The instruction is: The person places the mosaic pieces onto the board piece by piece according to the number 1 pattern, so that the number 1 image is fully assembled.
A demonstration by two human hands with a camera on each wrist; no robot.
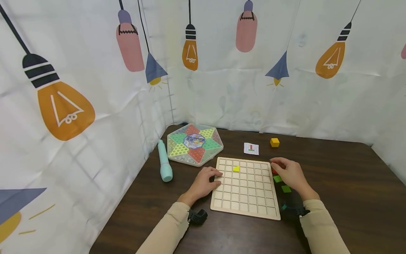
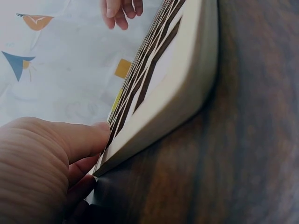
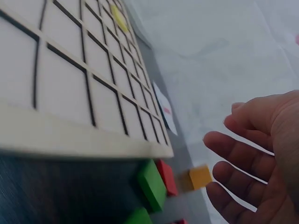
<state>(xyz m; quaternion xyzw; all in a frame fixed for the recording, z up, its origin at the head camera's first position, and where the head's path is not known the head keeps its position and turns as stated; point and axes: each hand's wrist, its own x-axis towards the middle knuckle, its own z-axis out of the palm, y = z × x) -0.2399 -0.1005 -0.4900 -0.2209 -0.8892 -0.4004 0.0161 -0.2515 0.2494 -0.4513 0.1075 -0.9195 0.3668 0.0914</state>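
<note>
Right hand (image 1: pixel 290 174), red block (image 3: pixel 168 178) partly hidden

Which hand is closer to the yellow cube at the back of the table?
The right hand: it is by the board's far right corner, just in front of the cube. The left hand is at the board's left edge, farther away.

Soft, even light fills the head view: the white curtain (image 1: pixel 215 102) is bright, the dark table (image 1: pixel 342 169) dimmer, with a pale sheen toward the bottom. The 2 wrist views look duller and cooler. The left one blurs the table's grain; the right one softens the board (image 3: pixel 70 140) and green blocks (image 3: pixel 152 185).
</note>
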